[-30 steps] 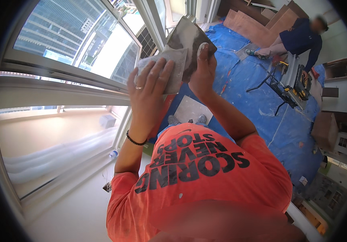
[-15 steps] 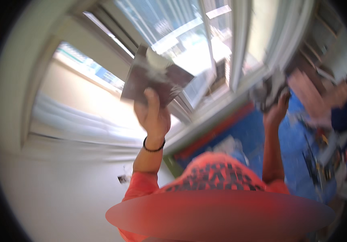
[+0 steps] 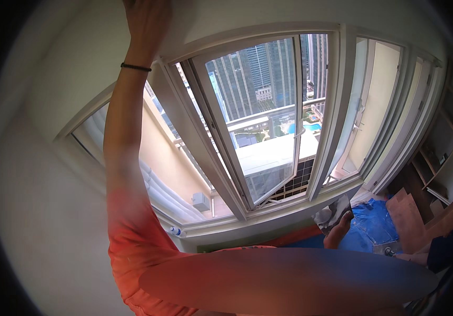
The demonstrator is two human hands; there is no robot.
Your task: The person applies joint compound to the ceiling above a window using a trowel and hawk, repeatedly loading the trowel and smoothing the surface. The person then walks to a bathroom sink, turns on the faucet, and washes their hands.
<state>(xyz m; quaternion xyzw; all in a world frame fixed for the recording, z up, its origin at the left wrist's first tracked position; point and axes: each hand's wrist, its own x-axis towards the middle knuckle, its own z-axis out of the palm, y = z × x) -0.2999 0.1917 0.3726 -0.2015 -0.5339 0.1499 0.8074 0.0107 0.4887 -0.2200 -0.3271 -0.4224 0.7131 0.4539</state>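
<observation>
My left hand (image 3: 147,16) is raised to the white wall (image 3: 226,13) above the window; its fingers are cut off by the upper edge, so I cannot see what they hold. Low on the right, below the window frame (image 3: 342,105), my right hand (image 3: 342,226) grips a flat metal plate (image 3: 329,213) smeared with pale compound.
An open window sash (image 3: 252,116) overlooks tall buildings. A bottle (image 3: 175,230) stands on the sill at lower left. At lower right are blue sheeting (image 3: 368,221), brown boards (image 3: 410,216), shelving (image 3: 437,152) and another person (image 3: 445,253), mostly hidden.
My hands, earlier together with two plates, moved apart. My left hand rose with a plate, now unseen, to the upper wall. The view tilted up toward the window; the right hand sits lower in it.
</observation>
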